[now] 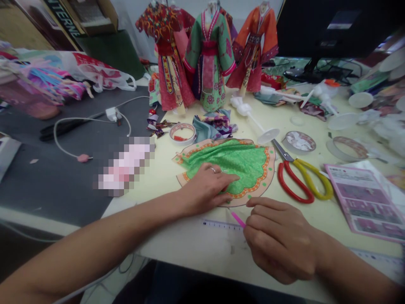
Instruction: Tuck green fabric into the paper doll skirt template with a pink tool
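Note:
A rounded piece of green fabric (pixel 249 162) with an orange and peach scalloped border lies on the pale table, creased along its upper part. My left hand (pixel 209 185) rests on it with fingers stretched out, a ring on one finger. Just to the right of the fabric's lower edge, my right hand (pixel 280 236) is closed around a slim pink pen (pixel 238 218), whose tip points at the fabric's border. The pen's other end is hidden in the fist. Beneath the pen lies a clear ruler (pixel 218 224), partly covered by the hand.
Scissors (pixel 295 181) with red and yellow handles lie right of the fabric, near a printed card (pixel 363 198). Tape rolls (pixel 182 133), a white doll stand (pixel 256 122) and fabric scraps (pixel 215 124) sit behind. Dressed doll bodies (pixel 210 59) and a monitor (pixel 319 29) stand at the back.

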`<action>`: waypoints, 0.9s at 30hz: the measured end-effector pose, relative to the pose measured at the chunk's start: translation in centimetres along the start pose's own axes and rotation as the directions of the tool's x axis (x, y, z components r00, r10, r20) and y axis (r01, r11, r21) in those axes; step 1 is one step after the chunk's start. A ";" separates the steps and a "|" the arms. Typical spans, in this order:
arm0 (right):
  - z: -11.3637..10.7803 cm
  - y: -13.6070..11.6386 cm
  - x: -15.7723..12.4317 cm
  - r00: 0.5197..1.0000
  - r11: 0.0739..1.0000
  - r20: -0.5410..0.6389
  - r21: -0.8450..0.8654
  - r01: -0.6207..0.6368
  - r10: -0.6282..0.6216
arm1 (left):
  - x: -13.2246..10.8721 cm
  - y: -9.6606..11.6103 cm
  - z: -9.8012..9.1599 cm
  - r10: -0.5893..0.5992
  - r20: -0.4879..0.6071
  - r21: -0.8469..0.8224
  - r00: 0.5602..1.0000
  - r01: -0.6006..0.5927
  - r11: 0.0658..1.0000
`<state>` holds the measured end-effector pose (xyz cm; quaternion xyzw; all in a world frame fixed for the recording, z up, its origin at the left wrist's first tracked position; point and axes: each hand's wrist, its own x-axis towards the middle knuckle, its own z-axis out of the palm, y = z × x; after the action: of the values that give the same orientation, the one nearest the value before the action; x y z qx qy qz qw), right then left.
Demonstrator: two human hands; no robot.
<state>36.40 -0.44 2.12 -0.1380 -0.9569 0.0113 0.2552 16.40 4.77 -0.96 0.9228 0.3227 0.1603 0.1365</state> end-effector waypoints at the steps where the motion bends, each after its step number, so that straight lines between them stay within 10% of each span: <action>1: 0.0 0.0 0.0 1.000 1.000 -0.001 0.000 0.001 -0.001 | 0.0 0.0 0.0 -0.001 -0.007 -0.007 1.000 0.001 1.000; 20: 0.1 0.0 0.1 1.000 1.000 0.003 0.007 -0.001 0.001 | -0.1 0.0 0.0 0.043 -0.008 0.044 0.999 -0.043 0.998; 27: -0.7 -0.5 -0.2 0.998 0.999 -0.039 -0.024 -0.041 0.040 | 0.1 -0.7 -0.8 0.007 -0.287 -0.133 0.958 -0.047 0.990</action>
<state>36.76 -1.02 2.65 -0.1606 -0.9489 0.0018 0.2717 15.81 5.47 -0.42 0.8826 0.3146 0.3157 0.1498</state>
